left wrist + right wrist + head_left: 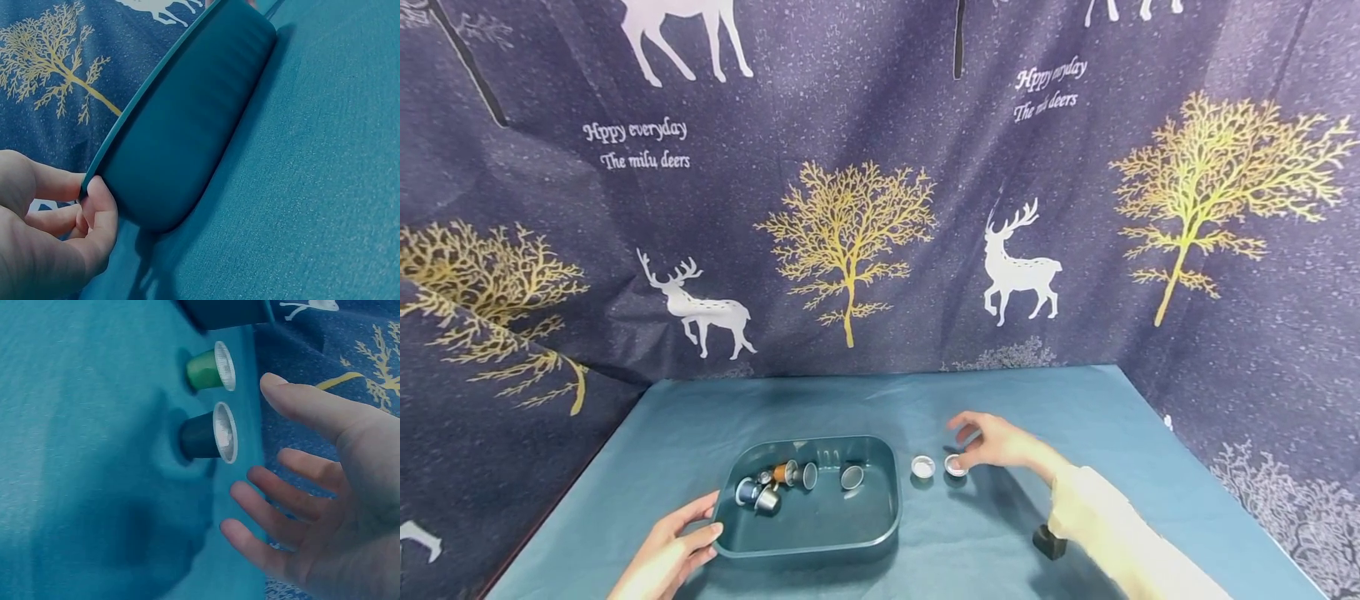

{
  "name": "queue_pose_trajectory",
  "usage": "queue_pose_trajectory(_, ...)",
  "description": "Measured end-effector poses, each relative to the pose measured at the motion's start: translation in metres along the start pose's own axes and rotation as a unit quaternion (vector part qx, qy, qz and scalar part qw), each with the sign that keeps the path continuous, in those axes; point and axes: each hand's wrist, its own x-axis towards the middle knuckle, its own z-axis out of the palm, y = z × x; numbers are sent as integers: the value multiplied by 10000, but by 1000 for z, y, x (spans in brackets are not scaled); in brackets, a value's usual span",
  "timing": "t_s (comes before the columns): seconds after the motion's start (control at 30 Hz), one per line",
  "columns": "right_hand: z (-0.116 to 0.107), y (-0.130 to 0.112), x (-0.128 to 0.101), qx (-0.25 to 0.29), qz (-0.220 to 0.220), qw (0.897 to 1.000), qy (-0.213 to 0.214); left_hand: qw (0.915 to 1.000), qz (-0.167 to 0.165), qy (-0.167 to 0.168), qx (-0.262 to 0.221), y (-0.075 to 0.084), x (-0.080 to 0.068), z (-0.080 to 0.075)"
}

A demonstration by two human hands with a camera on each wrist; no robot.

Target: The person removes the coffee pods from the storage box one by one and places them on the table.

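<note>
Left hand [666,554] pinches smooth rounded tray [880,533] rim.

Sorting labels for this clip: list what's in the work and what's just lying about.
In the work: tray, gripped by left hand; capsules in tray; dark capsule and green capsule, by right hand.
Lying about: black block; tablecloth; deer backdrop.

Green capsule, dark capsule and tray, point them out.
green capsule [203,369], right wrist view, its side wall
dark capsule [199,436], right wrist view, its side wall
tray [887,492], head view, right wall
</note>
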Motion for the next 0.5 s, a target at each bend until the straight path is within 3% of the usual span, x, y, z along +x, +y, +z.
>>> queue_pose_trajectory(0.5, -23, -28, 22, -278, 9, 9995, 127, 10000, -37, -5, 43, 1, 1, 0)
